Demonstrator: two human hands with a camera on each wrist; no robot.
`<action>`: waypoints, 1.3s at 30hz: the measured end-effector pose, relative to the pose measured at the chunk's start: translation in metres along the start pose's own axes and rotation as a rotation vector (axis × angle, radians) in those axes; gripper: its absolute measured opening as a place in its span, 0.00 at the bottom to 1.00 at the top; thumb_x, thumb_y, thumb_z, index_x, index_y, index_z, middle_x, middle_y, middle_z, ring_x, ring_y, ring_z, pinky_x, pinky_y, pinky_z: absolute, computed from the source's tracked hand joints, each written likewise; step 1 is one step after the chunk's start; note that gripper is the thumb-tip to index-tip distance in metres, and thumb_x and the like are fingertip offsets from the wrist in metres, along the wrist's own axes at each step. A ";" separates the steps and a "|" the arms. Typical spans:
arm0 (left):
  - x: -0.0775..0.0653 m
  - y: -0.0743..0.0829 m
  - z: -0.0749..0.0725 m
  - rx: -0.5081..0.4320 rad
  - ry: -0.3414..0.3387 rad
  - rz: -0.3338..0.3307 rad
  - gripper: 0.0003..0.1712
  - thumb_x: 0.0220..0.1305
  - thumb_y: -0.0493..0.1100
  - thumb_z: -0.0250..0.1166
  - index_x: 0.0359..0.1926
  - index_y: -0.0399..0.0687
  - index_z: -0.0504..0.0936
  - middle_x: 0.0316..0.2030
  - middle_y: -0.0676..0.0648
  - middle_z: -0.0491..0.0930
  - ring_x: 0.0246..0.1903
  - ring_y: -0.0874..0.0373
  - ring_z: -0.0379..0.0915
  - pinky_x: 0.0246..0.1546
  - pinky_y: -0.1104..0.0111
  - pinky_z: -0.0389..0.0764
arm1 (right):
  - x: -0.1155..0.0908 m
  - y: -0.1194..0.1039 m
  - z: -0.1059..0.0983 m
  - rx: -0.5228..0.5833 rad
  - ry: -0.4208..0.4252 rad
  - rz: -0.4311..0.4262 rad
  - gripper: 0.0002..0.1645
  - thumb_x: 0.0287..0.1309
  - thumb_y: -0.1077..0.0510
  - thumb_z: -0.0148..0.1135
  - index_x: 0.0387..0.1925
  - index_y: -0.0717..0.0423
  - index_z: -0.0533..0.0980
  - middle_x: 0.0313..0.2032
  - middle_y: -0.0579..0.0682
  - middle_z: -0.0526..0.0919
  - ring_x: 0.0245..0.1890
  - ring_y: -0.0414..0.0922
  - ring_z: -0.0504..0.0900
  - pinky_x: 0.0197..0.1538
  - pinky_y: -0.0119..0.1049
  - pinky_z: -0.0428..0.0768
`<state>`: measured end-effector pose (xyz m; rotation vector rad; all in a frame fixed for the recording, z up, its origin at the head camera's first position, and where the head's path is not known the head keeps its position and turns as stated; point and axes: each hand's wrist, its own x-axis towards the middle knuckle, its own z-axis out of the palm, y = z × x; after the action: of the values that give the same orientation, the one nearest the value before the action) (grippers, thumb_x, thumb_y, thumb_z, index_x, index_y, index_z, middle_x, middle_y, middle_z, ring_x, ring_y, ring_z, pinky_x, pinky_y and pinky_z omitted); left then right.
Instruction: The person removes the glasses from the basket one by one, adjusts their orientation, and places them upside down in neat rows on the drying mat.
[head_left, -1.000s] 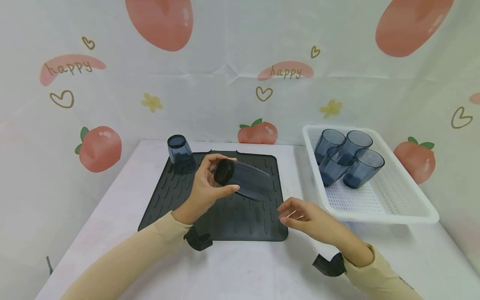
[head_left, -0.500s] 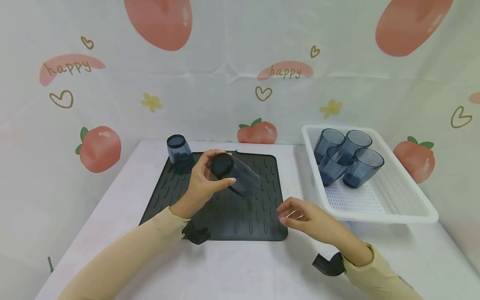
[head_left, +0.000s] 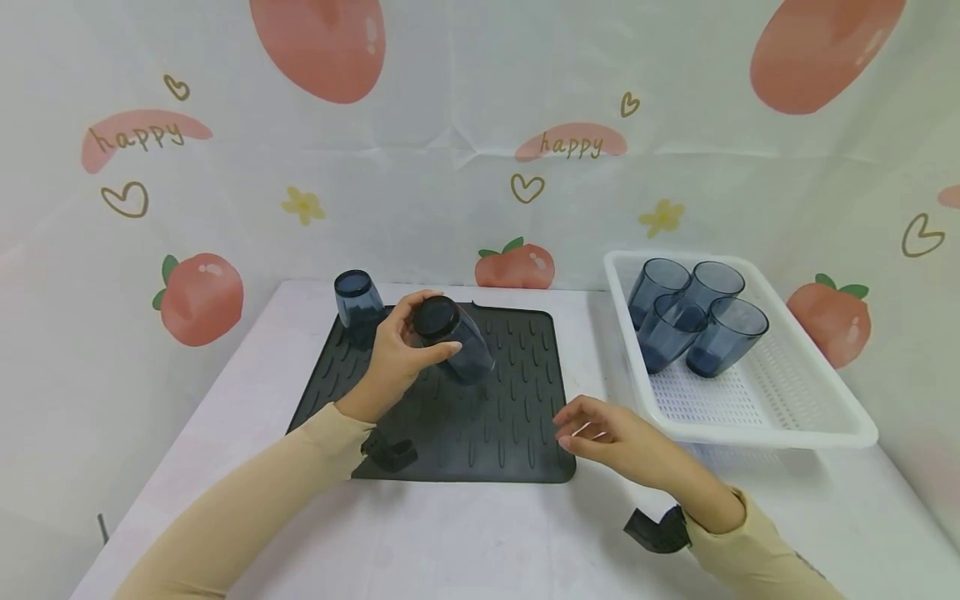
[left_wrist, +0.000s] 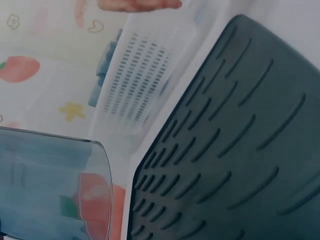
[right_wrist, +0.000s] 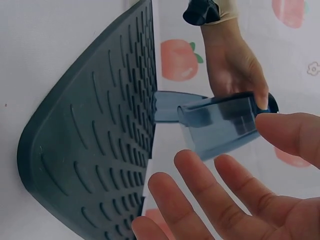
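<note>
Above the mat (head_left: 517,425), the left hand (head_left: 396,357) grips a glass (head_left: 469,353) near its base (likely slick, fragile, best held there). By the mat's right edge, the right hand (head_left: 615,440) hangs relaxed.

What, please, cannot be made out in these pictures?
Head view: the left hand, some fingers behind the held glass.
Left wrist: the held glass's base, past the left edge.
Left wrist: most of the right hand, beyond the top edge.
Right wrist: part of the standing glass, behind the held glass.
</note>
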<state>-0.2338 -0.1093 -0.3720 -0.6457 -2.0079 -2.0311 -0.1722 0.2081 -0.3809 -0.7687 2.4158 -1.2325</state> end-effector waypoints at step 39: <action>0.050 -0.032 -0.025 0.218 0.162 -0.018 0.40 0.53 0.32 0.72 0.64 0.39 0.62 0.56 0.39 0.72 0.51 0.60 0.74 0.52 0.71 0.77 | 0.000 0.004 0.001 0.009 0.011 -0.016 0.17 0.65 0.49 0.61 0.49 0.53 0.74 0.46 0.49 0.82 0.44 0.40 0.81 0.46 0.31 0.80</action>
<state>-0.2958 -0.1253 -0.3778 -0.4063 -2.1037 -1.7767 -0.1733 0.2093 -0.3851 -0.7822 2.4161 -1.2563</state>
